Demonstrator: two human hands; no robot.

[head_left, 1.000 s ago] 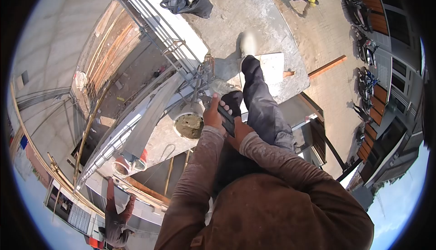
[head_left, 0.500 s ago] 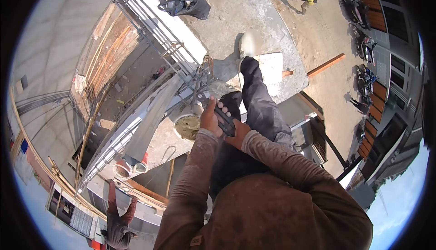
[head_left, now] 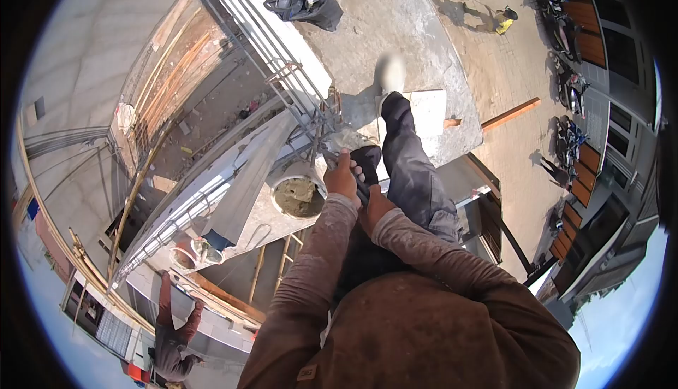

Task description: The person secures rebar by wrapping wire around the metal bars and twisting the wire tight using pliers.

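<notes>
Object (head_left: 363, 193), dark, mostly covered by fingers, sits between both hands in front of the person's torso, above the dark trousers (head_left: 415, 159). Left hand (head_left: 343, 178) is curled around its upper end, thumb pointing up, fingertips showing on the far side. Right hand (head_left: 378, 209) grips lower down, just beside the left; finger positions partly hidden. Exact type of object can't be told. Pale bucket (head_left: 300, 172) with grey wet mix (head_left: 298, 197) stands just left of the left hand, apart from it as seen. Long grey board (head_left: 248, 177) slants down-left past the bucket; small reddish bucket (head_left: 193, 246) near its lower end. Rebar cage (head_left: 279, 71) runs diagonally from the top toward the hands, alongside a white ledge (head_left: 272, 11). Dark bag (head_left: 314, 9) on concrete slab at top. White panel (head_left: 429, 110) lies beside the person's forward leg; orange-brown beam (head_left: 512, 115) further right. Person in yellow top (head_left: 504, 26) on sandy ground, upper right. Another person (head_left: 173, 350), lower left, well apart. Motorbikes (head_left: 571, 85) parked along the right side.
</notes>
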